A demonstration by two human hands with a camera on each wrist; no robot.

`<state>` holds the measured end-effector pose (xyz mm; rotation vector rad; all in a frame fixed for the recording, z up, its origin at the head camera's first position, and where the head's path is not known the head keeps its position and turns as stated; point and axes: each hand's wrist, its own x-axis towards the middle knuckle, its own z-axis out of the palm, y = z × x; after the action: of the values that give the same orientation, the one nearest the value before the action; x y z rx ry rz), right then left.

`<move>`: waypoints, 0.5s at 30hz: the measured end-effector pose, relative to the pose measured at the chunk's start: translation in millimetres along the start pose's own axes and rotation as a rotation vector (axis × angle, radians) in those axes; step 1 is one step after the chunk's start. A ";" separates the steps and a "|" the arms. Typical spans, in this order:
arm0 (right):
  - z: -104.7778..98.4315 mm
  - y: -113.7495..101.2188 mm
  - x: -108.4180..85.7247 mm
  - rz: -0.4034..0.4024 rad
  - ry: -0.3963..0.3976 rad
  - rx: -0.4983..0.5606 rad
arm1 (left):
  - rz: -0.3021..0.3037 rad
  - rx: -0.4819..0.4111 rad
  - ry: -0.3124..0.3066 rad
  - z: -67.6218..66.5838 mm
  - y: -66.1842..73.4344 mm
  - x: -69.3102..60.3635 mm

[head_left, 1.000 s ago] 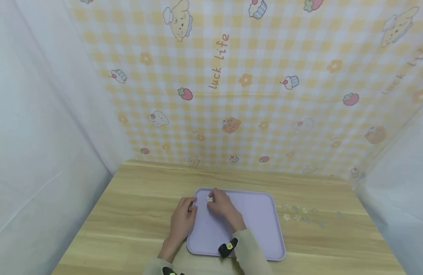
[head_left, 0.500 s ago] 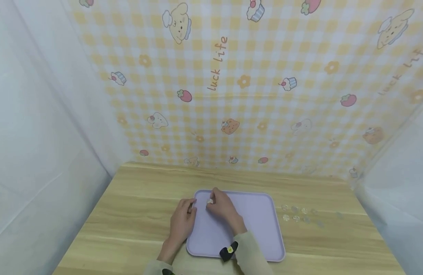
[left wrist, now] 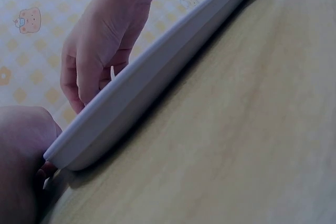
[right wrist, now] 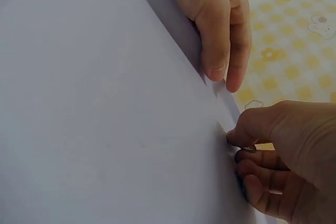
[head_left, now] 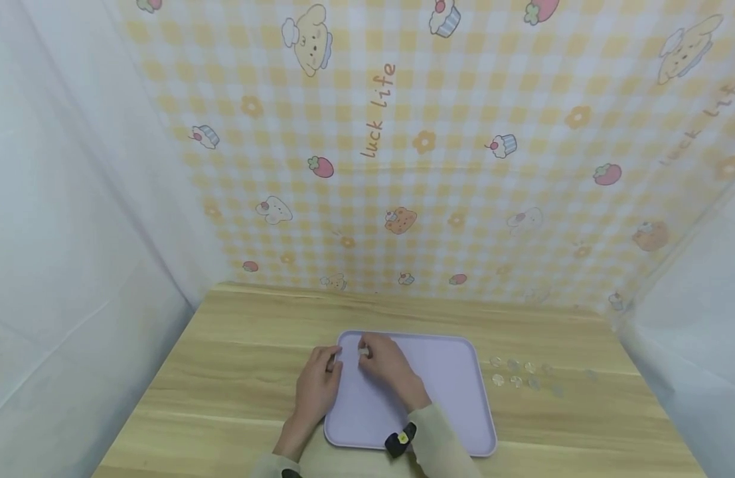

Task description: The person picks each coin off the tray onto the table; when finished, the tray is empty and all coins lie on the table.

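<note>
A pale purple tray point(head_left: 447, 382) lies on the wooden table. At its left rim, my left hand point(head_left: 315, 385) holds the edge; the right wrist view shows the thumb point(right wrist: 214, 59) on the inner side and a finger outside the rim. My right hand point(head_left: 390, 366) is over the far left part of the tray, pinching a small clear, shiny piece point(head_left: 364, 351) between thumb and fingertips. Only a sliver of that piece point(right wrist: 250, 149) shows in the right wrist view, so its exact kind is unclear.
Several small clear round pieces point(head_left: 516, 381) lie in loose rows on the table point(head_left: 242, 372), right of the tray. A yellow checked cloth point(head_left: 439, 199) hangs behind the table, and white sheets point(head_left: 74, 265) stand at both sides.
My right hand stays at the tray's far left, its fingers shifting and turning slightly around the clear piece. The left hand keeps its place on the rim.
</note>
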<state>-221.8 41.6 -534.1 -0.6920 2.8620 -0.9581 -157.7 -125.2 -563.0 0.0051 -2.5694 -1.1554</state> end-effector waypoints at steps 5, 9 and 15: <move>-0.1 9.7 -1.7 -0.031 -0.026 0.071 | 0.030 0.010 0.033 2.0 -0.9 0.3; -4.4 13.5 -3.2 -0.050 -0.074 0.143 | 0.054 0.018 0.056 3.1 -1.4 0.3; -5.8 15.2 -4.2 -0.056 -0.102 0.171 | 0.031 0.006 0.029 2.7 -0.6 0.3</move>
<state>-225.1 57.4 -538.7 -0.7838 2.6478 -1.1249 -158.8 -123.7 -565.0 -0.0164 -2.5386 -1.1283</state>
